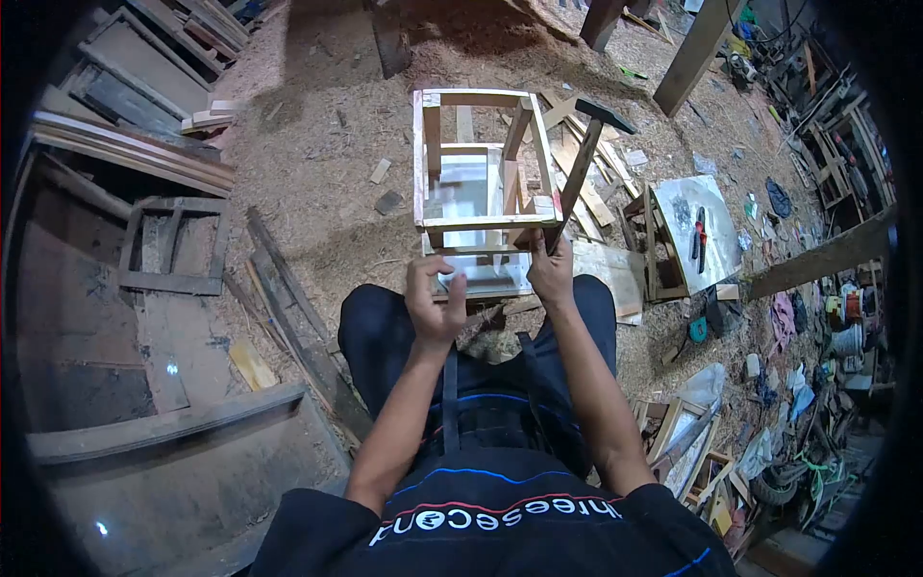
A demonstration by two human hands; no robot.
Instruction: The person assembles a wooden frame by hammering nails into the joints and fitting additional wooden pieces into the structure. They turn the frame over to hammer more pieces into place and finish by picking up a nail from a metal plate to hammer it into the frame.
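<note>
A wooden stool-like frame (425, 163) of pale battens stands upright in front of my knees, with a pale panel low inside it. My right hand (551, 273) is closed round the lower end of a hammer (579, 175), right at the frame's near right corner. The hammer's dark head points up and away, overlapping the frame's right side in this view. My left hand (435, 300) is by the near left corner, its thumb apart from the half-curled fingers and nothing visible between them.
Sawdust and wood offcuts (591, 197) cover the floor. To the right, pliers with red handles (701, 238) lie on a pale panel (673, 207) on a small wooden frame. Large wooden panels (173, 423) lie on the left. Wooden posts (697, 62) rise at the far right.
</note>
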